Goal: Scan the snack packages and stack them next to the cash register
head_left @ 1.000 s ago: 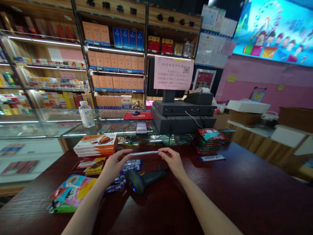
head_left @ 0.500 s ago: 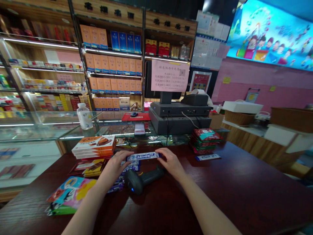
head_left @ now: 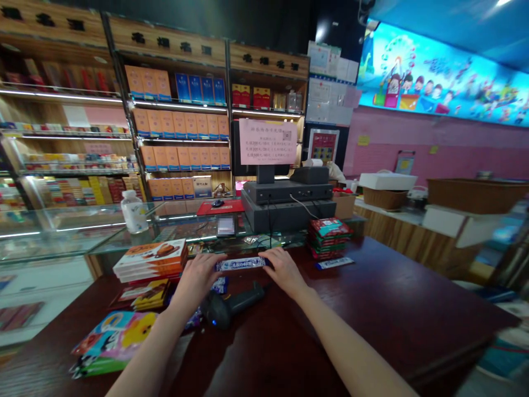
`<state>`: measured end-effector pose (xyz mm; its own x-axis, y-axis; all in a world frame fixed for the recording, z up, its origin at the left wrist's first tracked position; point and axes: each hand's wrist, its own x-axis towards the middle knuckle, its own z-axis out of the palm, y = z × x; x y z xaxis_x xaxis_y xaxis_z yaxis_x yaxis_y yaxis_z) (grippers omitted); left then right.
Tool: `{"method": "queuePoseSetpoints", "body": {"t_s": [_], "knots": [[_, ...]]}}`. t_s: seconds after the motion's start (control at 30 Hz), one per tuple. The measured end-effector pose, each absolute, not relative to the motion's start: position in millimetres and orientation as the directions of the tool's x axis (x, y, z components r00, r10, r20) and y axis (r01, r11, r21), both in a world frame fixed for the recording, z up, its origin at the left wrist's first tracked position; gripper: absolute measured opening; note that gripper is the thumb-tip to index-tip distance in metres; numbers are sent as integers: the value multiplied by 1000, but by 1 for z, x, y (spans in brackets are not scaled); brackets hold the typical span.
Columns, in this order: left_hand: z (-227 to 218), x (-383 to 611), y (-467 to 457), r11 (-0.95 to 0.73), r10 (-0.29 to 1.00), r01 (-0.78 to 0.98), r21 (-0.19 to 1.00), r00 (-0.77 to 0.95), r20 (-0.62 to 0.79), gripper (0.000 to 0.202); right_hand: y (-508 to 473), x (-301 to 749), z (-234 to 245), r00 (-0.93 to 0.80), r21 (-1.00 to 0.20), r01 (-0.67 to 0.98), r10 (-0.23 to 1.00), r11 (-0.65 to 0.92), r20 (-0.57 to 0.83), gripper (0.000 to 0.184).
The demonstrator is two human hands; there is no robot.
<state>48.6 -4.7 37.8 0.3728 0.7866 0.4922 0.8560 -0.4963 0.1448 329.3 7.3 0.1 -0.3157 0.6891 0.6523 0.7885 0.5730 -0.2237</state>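
The left hand [head_left: 201,277] and right hand [head_left: 285,270] stand apart, touching opposite ends of a blue-and-white wrapped bar [head_left: 241,264], though any firm grip is hard to tell. Its long axis runs side to side, crosswise over the dark wood surface [head_left: 372,292], equally near both hands.

A long, narrow snack bar [head_left: 240,264] in a glossy white-and-blue wrapper, with dark blue printing too small to read. Flat, unopened as far as visible, and lying almost level across the lower middle of the frame. One end touching the fingers of the left hand [head_left: 198,278], the other touching the fingers of the right hand [head_left: 284,270], with the printed face turned upward toward the camera.
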Motion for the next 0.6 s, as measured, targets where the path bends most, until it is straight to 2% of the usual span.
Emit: {"method": "queuePoseSetpoints", "body": {"t_s": [0.23,0.6], "knots": [[48,88,-18,-483,786,871,89,386,483,36,-1,365,2,-285,-194,832,701,519,654,41],[40,177,-13,-544,777,829,131,438,452,22,-15,451,-8,-203,-232,864,730,448,652,29]]}}
